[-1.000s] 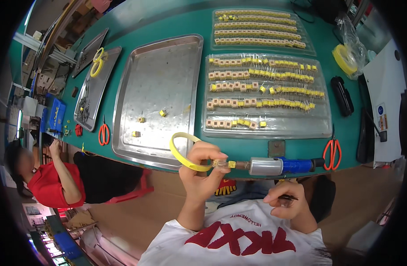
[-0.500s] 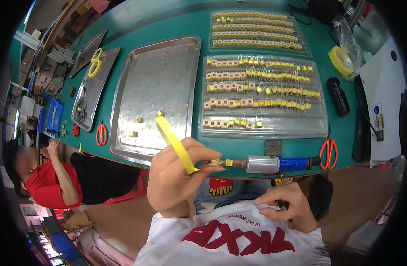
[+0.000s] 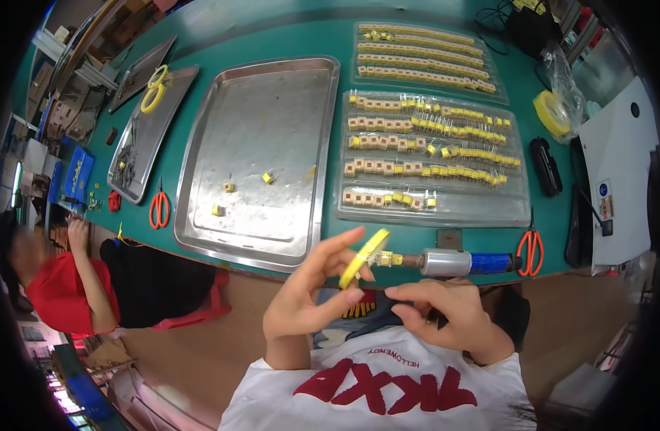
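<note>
A thin roll of yellow tape [image 3: 366,258] hangs among the spread fingers of my left hand [image 3: 308,298], held by them. Just beyond it, a small yellow bobbin with wire pins [image 3: 392,259] sits on the tip of a silver and blue cylindrical tool [image 3: 448,263] at the table's front edge. My left fingertips are close to that bobbin; contact is hidden by the tape roll. My right hand [image 3: 452,309] is below the tool, fingers curved, with a gap between thumb and index finger and nothing visible in it.
A metal tray [image 3: 262,129] holds a few loose bobbins. Clear plastic trays [image 3: 445,212] with rows of bobbins lie behind the tool. Orange-handled scissors [image 3: 531,251] lie at right, another orange-handled pair [image 3: 160,208] at left. A person in red [image 3: 71,294] sits at left.
My left hand has drawn back and opened its fingers from the bobbin, and the tape roll has swung toward the tool tip. My right hand has moved left and up, toward the tape.
</note>
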Tool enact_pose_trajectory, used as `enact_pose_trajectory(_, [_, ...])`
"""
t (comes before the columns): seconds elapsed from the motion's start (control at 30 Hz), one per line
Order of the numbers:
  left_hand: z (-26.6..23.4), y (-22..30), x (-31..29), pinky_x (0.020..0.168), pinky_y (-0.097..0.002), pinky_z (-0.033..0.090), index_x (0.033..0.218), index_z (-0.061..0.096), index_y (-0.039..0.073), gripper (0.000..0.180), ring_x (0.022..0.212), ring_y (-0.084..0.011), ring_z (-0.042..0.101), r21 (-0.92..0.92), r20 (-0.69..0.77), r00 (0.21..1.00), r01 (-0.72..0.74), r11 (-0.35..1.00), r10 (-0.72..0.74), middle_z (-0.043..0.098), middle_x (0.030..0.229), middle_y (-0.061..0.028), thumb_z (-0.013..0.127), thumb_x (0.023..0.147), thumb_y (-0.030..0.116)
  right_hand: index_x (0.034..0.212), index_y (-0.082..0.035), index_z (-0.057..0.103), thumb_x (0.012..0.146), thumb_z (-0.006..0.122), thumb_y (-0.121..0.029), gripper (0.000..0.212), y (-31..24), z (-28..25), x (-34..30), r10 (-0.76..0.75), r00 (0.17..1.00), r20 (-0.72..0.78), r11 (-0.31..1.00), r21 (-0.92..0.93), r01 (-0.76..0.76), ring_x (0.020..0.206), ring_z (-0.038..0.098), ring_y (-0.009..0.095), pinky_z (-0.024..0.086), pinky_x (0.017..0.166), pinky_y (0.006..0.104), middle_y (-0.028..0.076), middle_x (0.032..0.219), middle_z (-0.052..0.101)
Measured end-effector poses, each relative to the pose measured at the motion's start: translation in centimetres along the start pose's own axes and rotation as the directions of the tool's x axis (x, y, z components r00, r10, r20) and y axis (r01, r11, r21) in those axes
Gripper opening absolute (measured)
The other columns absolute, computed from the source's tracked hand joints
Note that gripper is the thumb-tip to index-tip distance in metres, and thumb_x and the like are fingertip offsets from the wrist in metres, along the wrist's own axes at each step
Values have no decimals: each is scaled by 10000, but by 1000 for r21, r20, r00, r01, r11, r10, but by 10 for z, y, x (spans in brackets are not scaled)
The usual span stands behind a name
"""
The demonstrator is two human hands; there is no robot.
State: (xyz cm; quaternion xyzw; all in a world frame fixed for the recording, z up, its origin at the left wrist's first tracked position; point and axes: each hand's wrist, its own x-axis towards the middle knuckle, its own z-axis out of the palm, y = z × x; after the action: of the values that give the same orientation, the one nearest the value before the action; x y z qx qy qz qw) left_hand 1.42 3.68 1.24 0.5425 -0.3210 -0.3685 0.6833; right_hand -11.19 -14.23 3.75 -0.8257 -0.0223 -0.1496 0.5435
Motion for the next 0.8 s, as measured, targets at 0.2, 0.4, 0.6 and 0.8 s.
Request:
enact_pose_trajectory(0.2, [19,-8,-32,807,-324,498,1456,136,17,766,895,-207,623,-73,-28,999,-45,996,43,593,1096,-183,559,828,-100,1044,-15,614,750,741,-66,323,1,7,5,17,995,95,1000,-18,-16,463,463,79,363,445,222,9,544,472])
enact_pose_trajectory(0.4, [28,-3,-36,742,-311,521,1412,287,34,726,877,-283,654,526,-96,979,-101,844,177,649,1005,-155,639,785,-62,963,-20,580,751,753,-114,289,-8,8,8,67,983,174,997,19,-71,573,571,149,448,510,252,62,702,598])
enact_pose_trajectory(0.6, [32,-6,-36,706,-317,519,1399,326,35,724,851,-292,650,632,-90,964,-138,762,249,653,1002,-144,658,762,-59,919,-28,576,736,743,-73,251,-2,18,2,5,990,143,1000,-5,-5,562,601,159,473,510,250,72,745,649])
enact_pose_trajectory(0.8, [31,8,-33,954,-422,411,1224,521,26,425,885,-234,650,691,-97,980,-59,720,173,688,903,-63,647,821,75,880,-29,590,718,726,-19,211,-11,7,10,-64,985,162,996,-56,74,463,537,104,427,445,223,31,597,580])
